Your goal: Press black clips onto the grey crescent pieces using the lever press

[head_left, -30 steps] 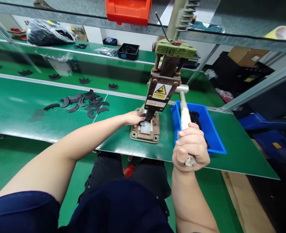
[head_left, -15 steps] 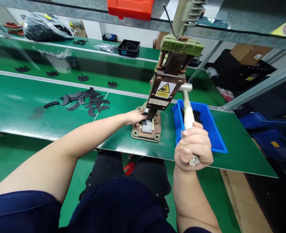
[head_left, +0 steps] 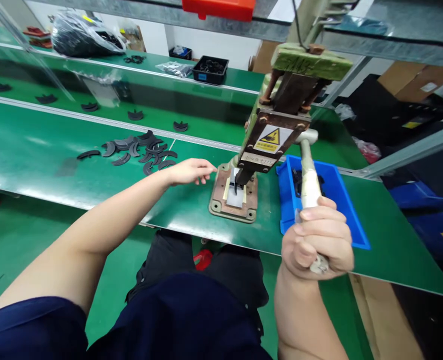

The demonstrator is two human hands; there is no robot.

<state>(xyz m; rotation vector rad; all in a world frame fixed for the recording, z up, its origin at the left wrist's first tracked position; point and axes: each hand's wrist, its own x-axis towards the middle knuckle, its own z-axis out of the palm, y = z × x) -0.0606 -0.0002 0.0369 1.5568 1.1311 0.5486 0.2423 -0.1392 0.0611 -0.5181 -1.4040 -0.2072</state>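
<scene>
My right hand [head_left: 319, 237] is wrapped around the taped lever handle [head_left: 310, 182] of a green hand press [head_left: 307, 62]. The press ram [head_left: 245, 176] is down close to the base plate [head_left: 218, 192]. Under the ram a small dark part [head_left: 236, 187] shows at a bright metal block [head_left: 235, 198]; most of that part is hidden. To the left of the base, apart from it, my left hand [head_left: 193, 171] hovers with loosely bent fingers and nothing visible in them. Further left lies a pile of black crescent-shaped parts [head_left: 133, 147] on the green table [head_left: 29, 140].
A blue bin [head_left: 341, 200] holding black parts stands right of the press. Beyond the table, crescent parts [head_left: 135, 115] lie spaced in a row on a green strip. A black tray [head_left: 209, 70] and a plastic bag [head_left: 82, 37] sit at the back. A metal shelf [head_left: 138, 15] crosses overhead.
My left hand has let go of the black crescent-shaped part at the press and moved left. My right hand still grips the lever. The view has shifted slightly.
</scene>
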